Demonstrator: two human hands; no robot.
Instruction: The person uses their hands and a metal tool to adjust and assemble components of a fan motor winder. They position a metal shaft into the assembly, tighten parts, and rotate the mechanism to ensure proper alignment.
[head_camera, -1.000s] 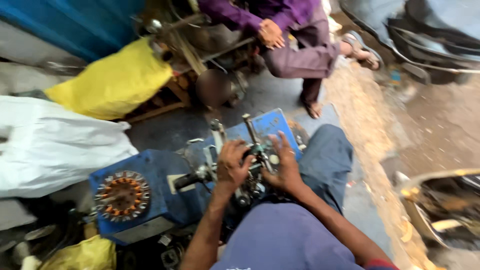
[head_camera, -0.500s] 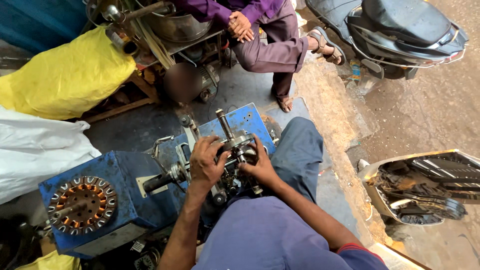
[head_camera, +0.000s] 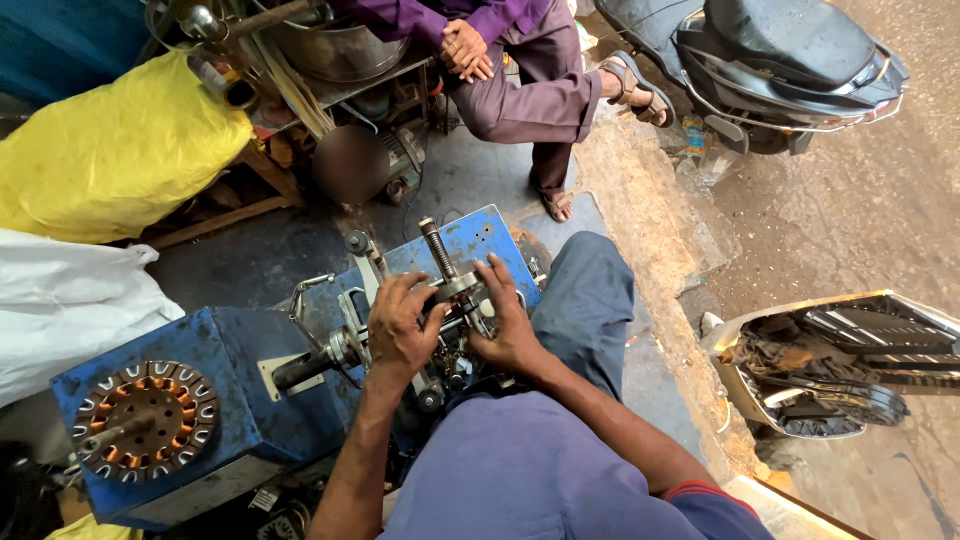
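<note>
A blue metal winding machine stands in front of me on the ground. My left hand grips the grey metal fitting at its middle, just below an upright threaded rod. My right hand holds the same fitting from the right side, fingers spread along it. A round stator with copper windings lies on the machine's left end. A short black shaft sticks out beside my left wrist.
A seated person in purple clothes faces me at the top, hands clasped. A yellow sack and a white sack lie at left. A parked scooter and another vehicle's body stand at right by a rough kerb.
The view has swung down and to the right, so the machine and stator sit more centred. Both hands have stayed on the metal fitting, shifting their grip slightly.
</note>
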